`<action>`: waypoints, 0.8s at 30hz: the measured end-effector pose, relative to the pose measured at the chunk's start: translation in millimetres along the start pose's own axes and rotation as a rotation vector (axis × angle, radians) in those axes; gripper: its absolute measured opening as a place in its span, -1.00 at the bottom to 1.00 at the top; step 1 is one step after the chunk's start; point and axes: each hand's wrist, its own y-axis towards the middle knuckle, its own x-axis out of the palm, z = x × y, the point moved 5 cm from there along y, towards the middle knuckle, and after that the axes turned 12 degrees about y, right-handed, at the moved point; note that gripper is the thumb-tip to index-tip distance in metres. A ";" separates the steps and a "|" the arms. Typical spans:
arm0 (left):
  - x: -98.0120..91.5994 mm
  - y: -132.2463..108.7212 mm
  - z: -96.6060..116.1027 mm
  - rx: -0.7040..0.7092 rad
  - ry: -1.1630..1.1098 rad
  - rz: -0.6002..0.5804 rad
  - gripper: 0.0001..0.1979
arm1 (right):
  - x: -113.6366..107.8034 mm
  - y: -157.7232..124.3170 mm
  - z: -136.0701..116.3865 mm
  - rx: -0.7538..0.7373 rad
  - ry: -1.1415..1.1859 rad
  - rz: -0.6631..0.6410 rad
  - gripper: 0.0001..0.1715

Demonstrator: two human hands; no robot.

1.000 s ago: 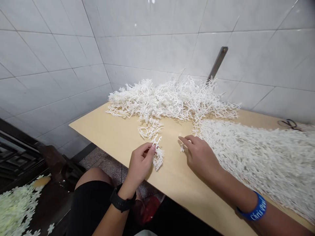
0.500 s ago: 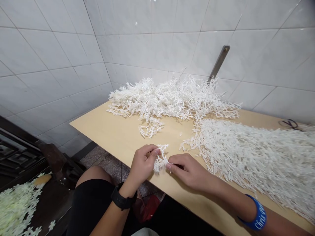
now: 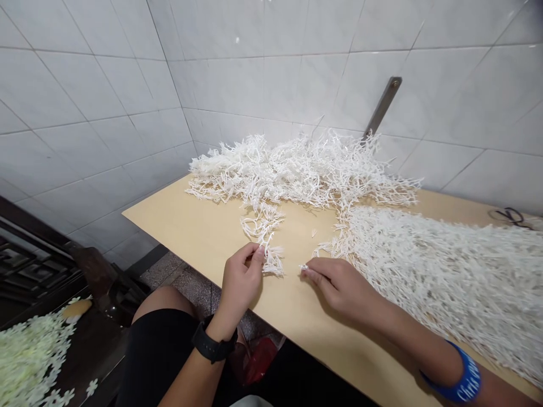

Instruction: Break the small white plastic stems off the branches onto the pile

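Observation:
My left hand point(image 3: 245, 271) pinches a white branching plastic sprig point(image 3: 274, 261) above the near part of the board. Its fine tips fan out to the right of my thumb. To the right, my right hand point(image 3: 335, 282) is closed on a small white piece point(image 3: 304, 267), of which only a bit shows at the fingertips. The two hands are apart. Just behind my left hand lies a loose cluster of white sprigs point(image 3: 259, 220). A big tangled heap of white branching sprigs point(image 3: 292, 169) rests along the wall.
A thick pile of short white pieces point(image 3: 445, 271) covers the right of the wooden tabletop point(image 3: 182, 217). A metal bracket point(image 3: 383, 107) leans against the tiled wall. Dark cord point(image 3: 511, 216) lies at the right. Pale flower-shaped pieces point(image 3: 29, 350) sit on dark furniture at lower left.
My hands have moved apart: the right one shifted rightward with a small white piece, the left slightly left with the sprig. Before, both held the sprig together.

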 end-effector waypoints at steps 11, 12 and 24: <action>1.2 -1.7 5.0 0.001 -0.019 -0.007 -0.70 | -30.5 9.6 33.3 0.037 -0.509 0.242 -0.57; 1.0 -1.6 4.8 -0.001 -0.023 -0.004 -0.70 | -31.0 9.4 32.5 0.032 -0.492 0.265 -0.57; 12.5 -8.5 23.6 0.293 0.024 -0.229 -0.75 | 13.1 10.6 -2.0 0.082 0.243 0.079 -0.74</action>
